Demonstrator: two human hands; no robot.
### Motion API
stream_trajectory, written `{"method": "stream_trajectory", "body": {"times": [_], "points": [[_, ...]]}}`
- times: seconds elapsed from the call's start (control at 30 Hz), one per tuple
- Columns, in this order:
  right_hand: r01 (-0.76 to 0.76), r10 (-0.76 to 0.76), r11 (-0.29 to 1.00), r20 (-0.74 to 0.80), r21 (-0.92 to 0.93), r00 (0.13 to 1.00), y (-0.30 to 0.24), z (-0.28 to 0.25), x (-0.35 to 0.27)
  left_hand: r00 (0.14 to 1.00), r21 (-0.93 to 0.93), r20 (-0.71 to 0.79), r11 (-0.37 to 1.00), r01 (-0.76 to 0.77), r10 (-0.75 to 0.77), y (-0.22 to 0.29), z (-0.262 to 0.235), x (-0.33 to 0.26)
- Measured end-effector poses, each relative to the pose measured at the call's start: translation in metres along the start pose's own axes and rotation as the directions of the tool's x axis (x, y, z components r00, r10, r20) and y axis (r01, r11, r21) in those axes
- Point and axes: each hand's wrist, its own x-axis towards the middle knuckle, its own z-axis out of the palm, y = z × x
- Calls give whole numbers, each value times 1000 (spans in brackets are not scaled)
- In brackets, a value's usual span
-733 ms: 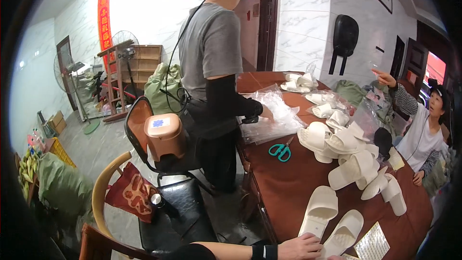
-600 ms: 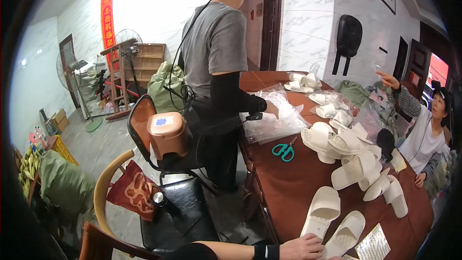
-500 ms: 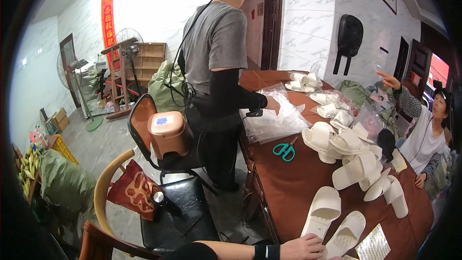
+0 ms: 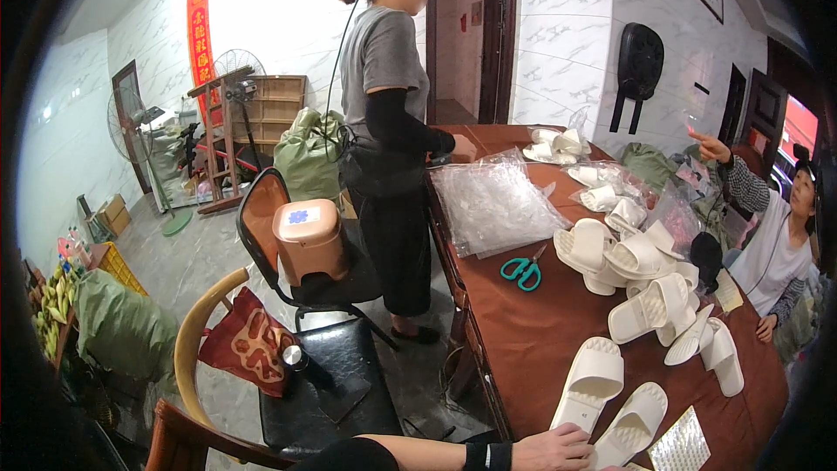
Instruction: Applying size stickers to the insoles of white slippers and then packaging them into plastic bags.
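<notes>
My left hand reaches in along the bottom edge, a black band around its wrist. Its fingers curl over the heel end of a white slipper, which lies sole down on the brown tablecloth. A second white slipper lies right beside it, its heel close to my fingertips. To the right is a sheet covered in small pale pieces. My right hand is out of the picture. Farther up the table several more white slippers are heaped, and teal-handled scissors lie left of them.
Clear plastic bags lie at the table's far left, beside a standing person in grey. Another person sits at the right, one arm raised. Chairs holding a red bag and a pink bin stand left of the table.
The standing person has straightened up and turned, drawing a hand back from the plastic bags. My left hand stays at the slipper's heel. The whole view has shifted slightly.
</notes>
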Motion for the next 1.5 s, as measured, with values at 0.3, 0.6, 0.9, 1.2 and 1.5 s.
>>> {"method": "stream_trajectory", "body": {"times": [0.3, 0.6, 0.9, 1.2, 1.5], "points": [[11, -11, 1000, -13, 3, 1000, 2, -1, -1, 1000, -7, 8, 1000, -2, 2, 0, 1, 0], [2, -2, 1000, 7, -13, 1000, 5, 4, -2, 1000, 14, 18, 1000, 4, -4, 2, -4, -1], [-45, 38, 995, -80, -85, 996, 11, 12, -13, 996, 8, 92, 1000, -10, 9, 5, -13, 8], [4, -22, 984, -104, -176, 994, 34, 28, -10, 987, 23, 154, 998, 53, -56, 3, 1, 0], [38, -62, 988, -154, -153, 986, 38, 36, -10, 984, 43, 168, 998, 52, -58, 5, -1, 1]]}}
